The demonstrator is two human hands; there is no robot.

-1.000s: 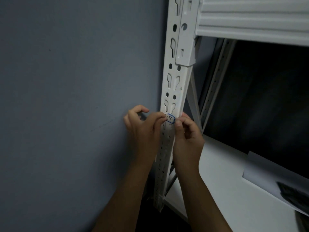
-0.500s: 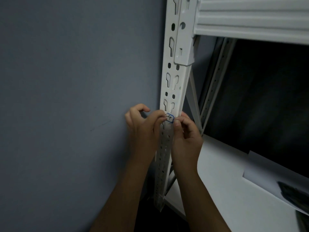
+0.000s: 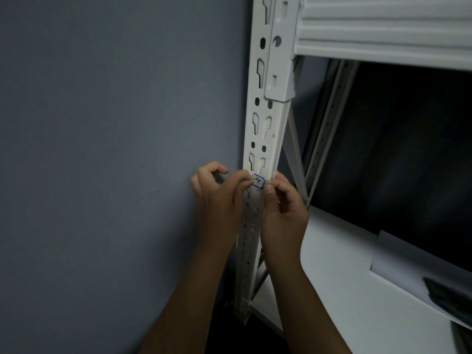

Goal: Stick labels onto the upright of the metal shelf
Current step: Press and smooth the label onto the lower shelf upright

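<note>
Pinching from both sides, the left hand [image 3: 219,198] and right hand [image 3: 283,208] are closed on a small blue-bordered label [image 3: 258,181], which is held against the front face of the white slotted upright [image 3: 260,134]. A grey wall [image 3: 102,149] is seen leftward, a white shelf board [image 3: 357,290] rightward.

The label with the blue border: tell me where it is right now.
In the head view the label sits on the front face of the white upright, just below a pair of keyhole slots, pinched between the fingertips of the left hand and the right hand.
</note>
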